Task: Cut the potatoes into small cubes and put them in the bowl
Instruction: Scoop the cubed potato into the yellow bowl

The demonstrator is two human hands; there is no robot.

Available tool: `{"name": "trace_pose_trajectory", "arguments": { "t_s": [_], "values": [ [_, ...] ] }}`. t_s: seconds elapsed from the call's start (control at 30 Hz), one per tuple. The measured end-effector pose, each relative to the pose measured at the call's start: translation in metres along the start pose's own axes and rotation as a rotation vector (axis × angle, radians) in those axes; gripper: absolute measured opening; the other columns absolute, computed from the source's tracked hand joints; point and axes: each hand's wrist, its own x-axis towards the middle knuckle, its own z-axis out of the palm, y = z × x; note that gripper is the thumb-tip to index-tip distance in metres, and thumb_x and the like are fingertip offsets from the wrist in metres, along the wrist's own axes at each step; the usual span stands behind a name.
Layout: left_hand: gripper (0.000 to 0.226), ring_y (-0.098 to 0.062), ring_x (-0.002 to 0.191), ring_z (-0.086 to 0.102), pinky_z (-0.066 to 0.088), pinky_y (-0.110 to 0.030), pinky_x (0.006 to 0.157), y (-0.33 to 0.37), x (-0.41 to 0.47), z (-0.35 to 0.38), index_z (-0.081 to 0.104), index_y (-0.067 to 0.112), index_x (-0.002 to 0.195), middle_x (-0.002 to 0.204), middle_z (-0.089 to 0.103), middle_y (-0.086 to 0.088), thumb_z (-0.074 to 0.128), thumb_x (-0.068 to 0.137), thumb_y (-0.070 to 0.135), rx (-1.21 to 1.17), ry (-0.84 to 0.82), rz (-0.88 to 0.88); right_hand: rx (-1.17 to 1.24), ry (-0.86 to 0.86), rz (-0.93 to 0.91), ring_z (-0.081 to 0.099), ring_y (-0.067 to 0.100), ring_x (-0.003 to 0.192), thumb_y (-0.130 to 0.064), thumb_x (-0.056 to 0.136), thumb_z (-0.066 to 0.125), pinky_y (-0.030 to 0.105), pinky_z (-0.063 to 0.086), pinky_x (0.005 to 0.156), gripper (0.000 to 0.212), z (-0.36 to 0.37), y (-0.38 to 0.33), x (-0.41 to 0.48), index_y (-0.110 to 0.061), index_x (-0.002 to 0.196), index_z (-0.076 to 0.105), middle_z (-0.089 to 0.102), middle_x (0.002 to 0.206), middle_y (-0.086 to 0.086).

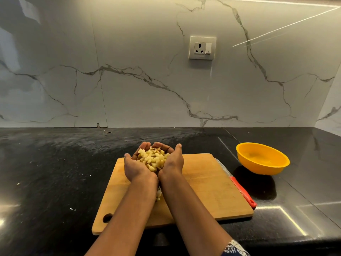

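both hands are raised together above the cutting board, palms up and side by side, making one cup. the left hand and the right hand touch along their inner edges. a heap of potato cubes lies in the hollow between the palms. the fingers curl upward round the far side of the heap, grasping it as a scoop, and both thumbs stand out on the outer sides. a few loose cubes show in the gap beneath the wrists, on the board.

the yellow bowl stands on the black surface, off to the right of the board and well apart from the hands. a knife with a red handle lies along the board's right edge, between board and bowl.
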Motion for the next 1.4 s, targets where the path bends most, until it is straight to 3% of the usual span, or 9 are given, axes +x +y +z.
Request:
{"name": "trace_pose_trajectory", "arguments": {
  "t_s": [0.1,0.23,0.47,0.67,0.77,0.9,1.03,1.2,1.4],
  "values": [
    [0.056,-0.022,0.086,0.067,0.053,-0.034,0.068,0.000,0.001,0.001,0.071,0.008,0.089,0.094,0.071,-0.008,0.025,0.102,0.038,-0.019,-0.024,-0.003,0.039,-0.016,0.013,0.068,0.030,0.080,-0.049,0.101,0.023,0.039,0.056,0.079,0.069,0.001,-0.002,0.001,-0.001,0.087,0.071,0.071,0.088,0.017],
    [0.058,-0.026,0.092,0.067,0.053,-0.040,0.084,0.003,0.002,0.012,0.071,0.007,0.094,0.097,0.071,-0.010,0.023,0.102,0.038,-0.039,-0.064,0.012,0.126,-0.063,0.012,0.066,0.030,0.075,-0.048,0.101,0.024,0.038,0.055,0.076,0.069,0.007,-0.012,0.003,0.001,0.084,0.069,0.070,0.086,0.019],
    [0.056,-0.026,0.086,0.067,0.054,-0.039,0.083,-0.022,-0.018,0.077,0.069,0.008,0.086,0.094,0.070,-0.010,0.024,0.102,0.038,-0.031,-0.195,-0.051,0.237,-0.089,-0.129,0.064,0.029,0.068,-0.047,0.101,0.022,0.033,0.054,0.066,0.068,-0.007,-0.078,0.011,-0.002,0.073,0.065,0.067,0.074,0.015],
    [0.059,-0.030,0.076,0.063,0.053,-0.043,0.084,-0.109,-0.043,0.150,0.066,0.005,0.076,0.081,0.067,-0.012,0.026,0.100,0.041,-0.013,-0.334,-0.279,0.270,0.056,-0.319,0.061,0.030,0.069,-0.045,0.102,0.018,0.035,0.051,0.063,0.068,-0.076,-0.168,0.027,-0.002,0.074,0.062,0.064,0.075,0.015],
    [0.061,-0.029,0.072,0.064,0.055,-0.038,0.071,-0.154,-0.055,0.166,0.067,0.003,0.077,0.078,0.067,-0.013,0.027,0.100,0.044,0.040,-0.364,-0.385,0.254,0.117,-0.362,0.061,0.030,0.070,-0.047,0.101,0.016,0.037,0.051,0.068,0.070,-0.120,-0.197,0.041,-0.002,0.073,0.062,0.064,0.077,0.016],
    [0.075,-0.028,0.077,0.067,0.054,-0.040,0.083,-0.187,-0.054,0.167,0.071,0.005,0.072,0.072,0.071,-0.010,0.023,0.098,0.057,0.223,-0.376,-0.391,0.094,0.206,-0.390,0.062,0.031,0.071,-0.051,0.100,0.013,0.035,0.052,0.072,0.076,-0.164,-0.220,0.056,-0.001,0.072,0.064,0.066,0.075,0.015],
    [0.095,-0.026,0.089,0.068,0.045,-0.040,0.099,-0.194,-0.039,0.162,0.075,0.003,0.087,0.087,0.074,-0.010,0.009,0.090,0.071,0.332,-0.437,-0.359,-0.009,0.219,-0.422,0.061,0.025,0.065,-0.056,0.099,0.010,0.030,0.051,0.071,0.084,-0.185,-0.229,0.065,0.002,0.074,0.065,0.067,0.073,0.015],
    [0.097,-0.024,0.098,0.066,0.027,-0.041,0.110,-0.196,-0.038,0.159,0.072,0.003,0.097,0.097,0.073,-0.011,0.006,0.087,0.073,0.374,-0.517,-0.357,-0.096,0.222,-0.471,0.064,0.022,0.066,-0.057,0.098,0.006,0.027,0.046,0.063,0.087,-0.193,-0.230,0.063,0.000,0.076,0.067,0.069,0.062,0.009],
    [0.093,-0.026,0.137,0.036,0.013,-0.039,0.117,-0.196,-0.037,0.164,0.048,0.003,0.135,0.143,0.046,-0.011,0.004,0.089,0.071,0.348,-0.567,-0.347,-0.156,0.200,-0.534,0.068,0.023,0.085,-0.066,0.091,0.000,0.032,0.043,0.075,0.094,-0.200,-0.229,0.059,-0.004,0.089,0.070,0.073,0.080,0.008]
  ]
}}
